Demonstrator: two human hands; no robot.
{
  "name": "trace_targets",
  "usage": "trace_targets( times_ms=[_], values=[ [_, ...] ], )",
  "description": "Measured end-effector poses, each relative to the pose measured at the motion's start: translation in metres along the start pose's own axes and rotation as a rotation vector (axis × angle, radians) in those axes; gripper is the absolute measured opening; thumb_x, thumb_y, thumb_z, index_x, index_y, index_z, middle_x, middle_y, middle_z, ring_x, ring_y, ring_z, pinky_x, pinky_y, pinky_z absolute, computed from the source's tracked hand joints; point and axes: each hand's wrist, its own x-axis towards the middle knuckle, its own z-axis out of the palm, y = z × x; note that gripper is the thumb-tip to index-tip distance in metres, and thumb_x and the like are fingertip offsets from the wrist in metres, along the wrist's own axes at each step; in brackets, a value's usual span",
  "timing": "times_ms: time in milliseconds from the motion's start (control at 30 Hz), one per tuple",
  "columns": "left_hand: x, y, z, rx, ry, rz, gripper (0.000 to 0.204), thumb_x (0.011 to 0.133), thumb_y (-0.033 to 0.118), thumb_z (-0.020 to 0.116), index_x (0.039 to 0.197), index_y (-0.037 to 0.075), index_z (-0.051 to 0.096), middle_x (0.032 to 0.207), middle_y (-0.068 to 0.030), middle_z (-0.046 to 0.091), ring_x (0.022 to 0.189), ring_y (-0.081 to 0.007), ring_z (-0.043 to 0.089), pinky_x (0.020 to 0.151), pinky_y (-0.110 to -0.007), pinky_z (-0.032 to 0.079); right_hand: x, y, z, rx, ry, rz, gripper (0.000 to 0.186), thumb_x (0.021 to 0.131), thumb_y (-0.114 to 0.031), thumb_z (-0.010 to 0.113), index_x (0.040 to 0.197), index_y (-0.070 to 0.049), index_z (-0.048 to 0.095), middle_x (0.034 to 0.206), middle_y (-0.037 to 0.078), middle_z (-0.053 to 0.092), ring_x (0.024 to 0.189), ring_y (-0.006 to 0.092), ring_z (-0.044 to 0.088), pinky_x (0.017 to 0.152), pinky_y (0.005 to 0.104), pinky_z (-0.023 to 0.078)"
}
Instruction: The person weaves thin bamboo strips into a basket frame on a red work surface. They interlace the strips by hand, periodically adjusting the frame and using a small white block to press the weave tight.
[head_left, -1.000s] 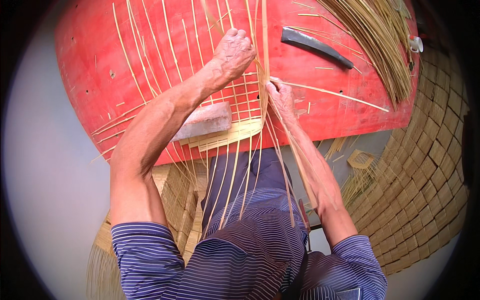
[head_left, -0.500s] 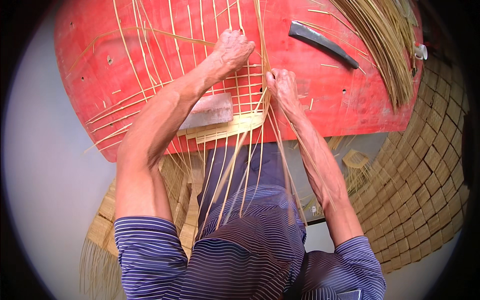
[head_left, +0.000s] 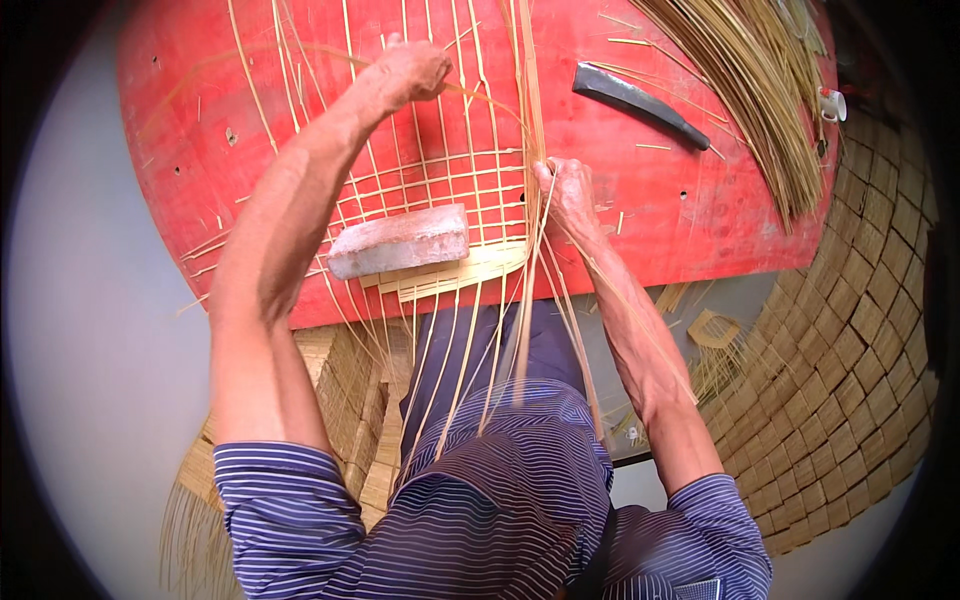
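Observation:
My left hand (head_left: pixel 412 70) is closed on a long thin bamboo strip (head_left: pixel 475 97) above an open lattice of pale strips (head_left: pixel 430 172) lying on a red board (head_left: pixel 180 110). My right hand (head_left: pixel 567 188) grips a bundle of long strips (head_left: pixel 533 120) at the lattice's right edge, several ends trailing down toward my lap. A pale rectangular brick (head_left: pixel 398 240) rests on the lower part of the lattice, over a band of denser pale slats (head_left: pixel 495 262).
A dark curved blade (head_left: pixel 640 103) lies at upper right beside a thick bundle of thin canes (head_left: pixel 745 95). A white cup (head_left: pixel 832 104) sits at the board's right edge. Large woven mats (head_left: pixel 840 350) are at right and lower left (head_left: pixel 200 460). A small woven piece (head_left: pixel 714 330) lies below right.
My left hand has moved up and leftward with the strip, uncovering more of the lattice and brick. My right hand stays gripping at the lattice's right edge, with only slight shifts.

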Motion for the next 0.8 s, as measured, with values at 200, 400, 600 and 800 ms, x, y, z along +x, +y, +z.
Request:
trace_targets(
  times_ms=[200, 400, 600, 800],
  values=[
    [-0.021, 0.015, -0.074, 0.21, 0.243, 0.319, 0.008, 0.088, 0.015, 0.068, 0.087, 0.008, 0.073, 0.08, -0.0088, 0.072, 0.072, -0.0257, 0.072, 0.06, -0.04, 0.057, 0.001, 0.0, 0.004, -0.057, -0.013, 0.061, 0.034, 0.087, -0.024, 0.058, 0.068, 0.003, 0.063, 0.06, 0.024, 0.055, 0.052, 0.0361, 0.06, 0.055, 0.0468, 0.046],
    [-0.049, 0.053, -0.056, 0.225, 0.104, 0.203, 0.015, 0.093, 0.013, 0.059, 0.093, 0.007, 0.072, 0.081, -0.0129, 0.072, 0.071, -0.0254, 0.072, 0.056, -0.04, 0.056, 0.001, 0.011, 0.007, -0.074, 0.012, 0.101, 0.03, 0.088, -0.024, 0.06, 0.077, 0.003, 0.066, 0.067, 0.025, 0.06, 0.061, 0.0314, 0.066, 0.061, 0.0444, 0.049],
    [-0.04, 0.023, 0.07, -0.251, -0.183, 0.193, 0.033, 0.098, 0.017, 0.049, 0.127, 0.002, 0.056, 0.086, -0.0161, 0.07, 0.077, -0.0274, 0.069, 0.066, -0.043, 0.059, 0.0, 0.005, 0.01, 0.143, -0.005, 0.08, 0.029, 0.09, -0.023, 0.062, 0.109, -0.002, 0.07, 0.087, 0.022, 0.07, 0.082, 0.0316, 0.072, 0.072, 0.0412, 0.053],
    [0.022, 0.057, 0.073, -1.012, 0.027, 0.346, 0.035, 0.101, 0.019, 0.047, 0.128, 0.0, 0.057, 0.117, -0.0162, 0.068, 0.108, -0.0255, 0.066, 0.097, -0.041, 0.054, -0.005, 0.011, 0.008, 0.336, -0.063, 0.141, 0.035, 0.088, -0.018, 0.068, 0.119, -0.001, 0.068, 0.102, 0.017, 0.075, 0.094, 0.0205, 0.072, 0.083, 0.035, 0.055]
  ],
)
